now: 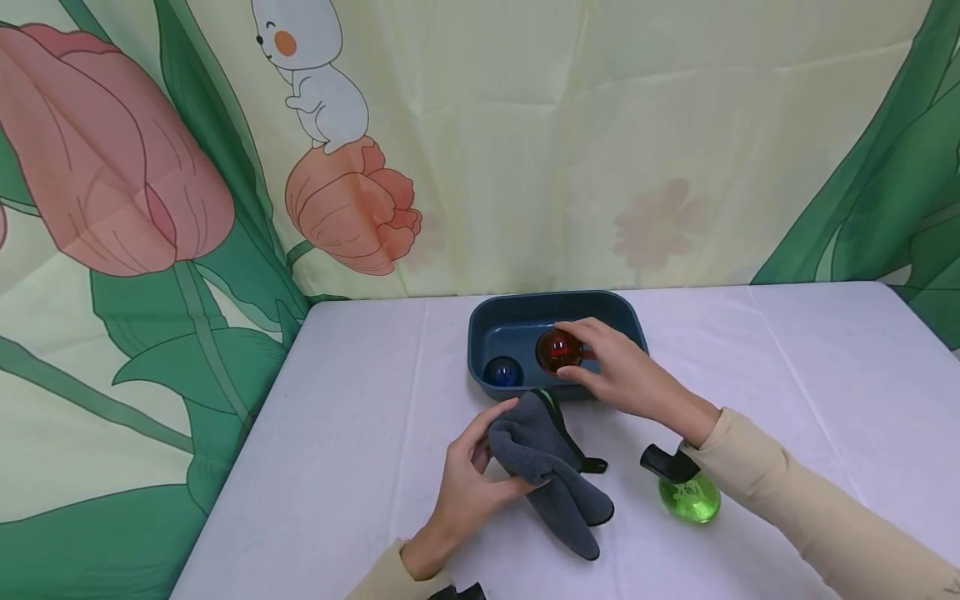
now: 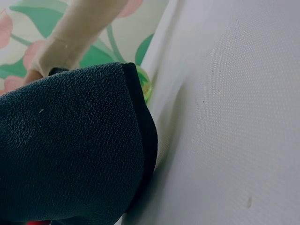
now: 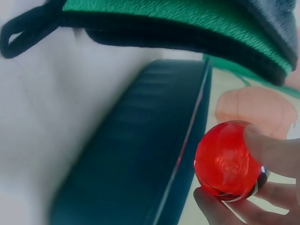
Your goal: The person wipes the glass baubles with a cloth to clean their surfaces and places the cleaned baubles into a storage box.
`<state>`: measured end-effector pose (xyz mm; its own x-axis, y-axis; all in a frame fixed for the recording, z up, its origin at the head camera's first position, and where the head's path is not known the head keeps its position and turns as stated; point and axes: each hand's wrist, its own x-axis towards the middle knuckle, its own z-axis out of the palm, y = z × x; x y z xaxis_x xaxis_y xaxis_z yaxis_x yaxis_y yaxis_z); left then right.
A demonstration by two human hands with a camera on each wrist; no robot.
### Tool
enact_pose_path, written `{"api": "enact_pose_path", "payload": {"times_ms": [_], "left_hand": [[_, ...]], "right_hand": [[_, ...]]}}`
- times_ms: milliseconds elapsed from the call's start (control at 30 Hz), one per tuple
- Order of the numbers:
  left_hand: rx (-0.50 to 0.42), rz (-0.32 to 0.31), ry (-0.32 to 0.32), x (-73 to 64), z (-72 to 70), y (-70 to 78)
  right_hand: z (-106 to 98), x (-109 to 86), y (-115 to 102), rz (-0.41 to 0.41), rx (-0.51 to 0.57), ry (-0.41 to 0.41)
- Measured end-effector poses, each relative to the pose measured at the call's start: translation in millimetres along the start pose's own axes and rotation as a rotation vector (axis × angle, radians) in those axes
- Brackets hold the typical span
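My right hand (image 1: 626,375) pinches a clear red ball (image 1: 558,351) between thumb and fingers, over the right part of a dark blue tray (image 1: 543,298). In the right wrist view the red ball (image 3: 226,161) shows beside the tray's rim. A clear blue ball (image 1: 503,372) lies in the tray's front left corner. Nearer the front, my left hand (image 1: 465,487) grips a folded grey cloth (image 1: 536,446) with black edging and a loop. Its green underside (image 3: 164,13) shows in the right wrist view. The cloth (image 2: 75,140) fills much of the left wrist view.
A clear green ball (image 1: 693,502) lies on the white-covered table (image 1: 352,433), right of the cloth and partly under my right wrist's black camera mount (image 1: 670,464). A printed curtain (image 1: 517,192) hangs behind the table.
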<state>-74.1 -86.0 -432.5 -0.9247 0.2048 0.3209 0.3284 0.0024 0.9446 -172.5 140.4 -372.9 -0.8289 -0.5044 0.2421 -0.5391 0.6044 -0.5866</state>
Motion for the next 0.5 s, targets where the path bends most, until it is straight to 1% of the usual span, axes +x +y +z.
{"api": "enact_pose_path", "payload": {"times_ms": [100,300,500], "left_hand": [[0.007,0.003,-0.001,-0.7,0.0,-0.4],[0.005,0.001,-0.004,-1.4,0.5,-1.7],[0.008,0.060,-0.012,-0.3,0.4,-2.0]], "right_hand": [[3,3.4,4,0.017,-0.006,-0.016],[11,9.5,13,0.045,-0.057,-0.049],[18,14.9,21,0.091,-0.064,-0.096]]}}
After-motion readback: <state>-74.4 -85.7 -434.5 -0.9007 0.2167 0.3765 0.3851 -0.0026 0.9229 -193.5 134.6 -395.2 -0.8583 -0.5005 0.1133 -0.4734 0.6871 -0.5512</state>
